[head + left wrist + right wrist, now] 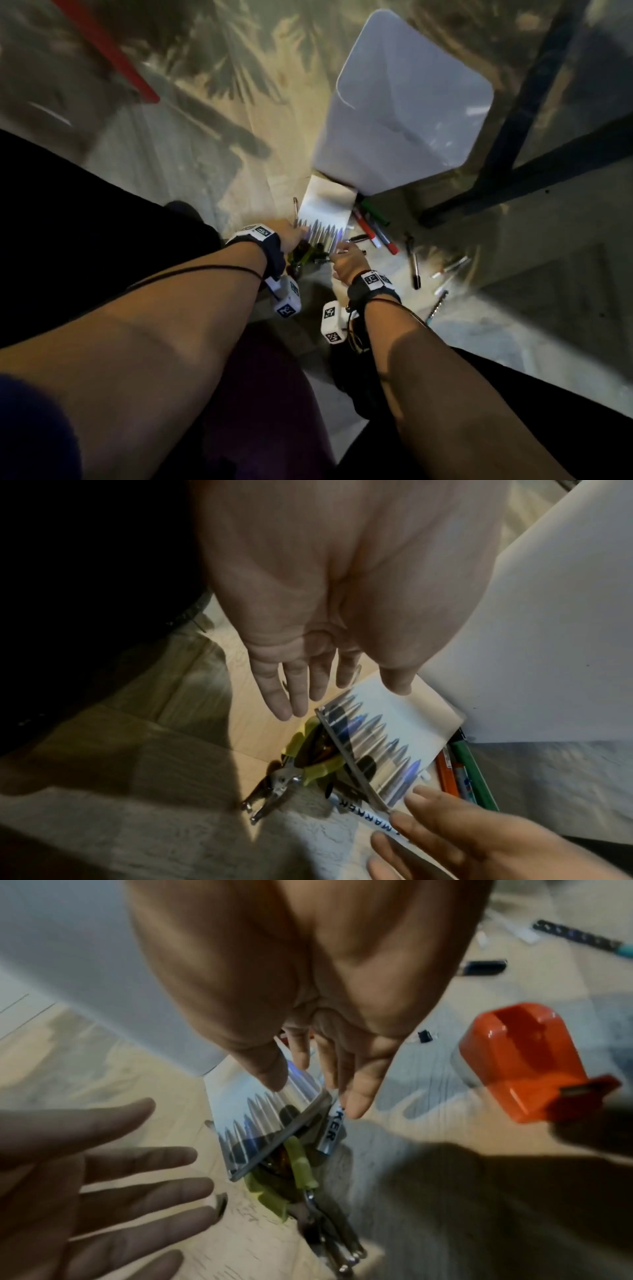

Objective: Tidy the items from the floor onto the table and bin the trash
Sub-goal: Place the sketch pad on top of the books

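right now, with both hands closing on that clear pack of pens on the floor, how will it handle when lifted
The pen pack looks like a flat, stiff plastic case, so it should lift without flopping. Its glossy face may be slippery. One edge is propped on the yellow-handled pliers, so it may tip or slide as the left hand and right hand close in.

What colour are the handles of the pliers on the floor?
Yellow-green; the pliers show best in the left wrist view.
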`<state>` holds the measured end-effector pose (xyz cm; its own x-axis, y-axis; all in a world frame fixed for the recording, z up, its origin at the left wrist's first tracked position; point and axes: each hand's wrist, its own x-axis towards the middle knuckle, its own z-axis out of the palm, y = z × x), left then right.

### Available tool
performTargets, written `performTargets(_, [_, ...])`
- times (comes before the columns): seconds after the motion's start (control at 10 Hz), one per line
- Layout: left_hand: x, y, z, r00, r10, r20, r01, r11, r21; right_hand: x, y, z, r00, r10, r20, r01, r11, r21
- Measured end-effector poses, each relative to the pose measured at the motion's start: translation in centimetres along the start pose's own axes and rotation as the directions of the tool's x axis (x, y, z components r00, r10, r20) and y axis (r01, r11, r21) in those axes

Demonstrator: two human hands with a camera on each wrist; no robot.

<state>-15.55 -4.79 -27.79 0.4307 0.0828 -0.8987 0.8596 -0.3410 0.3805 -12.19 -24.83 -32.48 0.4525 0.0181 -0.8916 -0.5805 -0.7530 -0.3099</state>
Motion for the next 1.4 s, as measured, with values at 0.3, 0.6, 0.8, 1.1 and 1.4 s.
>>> performTargets(0.3, [2.6,1.7,1.2,1.0,0.023,0.001,-0.023,0.992,0.121,0.0,-2.6,0.7,0.998,0.066,-0.006,-0.064,0.983,0.172])
performTargets(0.6, [-1.0,4.1,-1.3,1.0,-0.004,0.011,0.003,0.988,0.151,-5.3,-4.4,-0.6,0.999,0.047,0.015,-0.049,0.876,0.48])
performTargets(0.8, [-8.3,9.0,-6.0,0.995,0.08,0.066,-0.097,0.943,0.318,-15.6,-7.0,-4.7,0.987,0.001,0.159,-0.117,0.687,0.718])
performTargets(1.1, [-26.5,14.4,-9.4,0.944,0.305,0.122,-0.329,0.88,0.342,-30.0,-11.9,-9.5,0.983,-0.182,-0.036,0.167,0.787,0.594])
performTargets(1.4, [-47.7,13.5,-14.1,0.725,0.663,0.188,-0.687,0.717,0.119,-49.9,-12.5,-13.6,0.712,-0.702,-0.01,0.64,0.643,0.42])
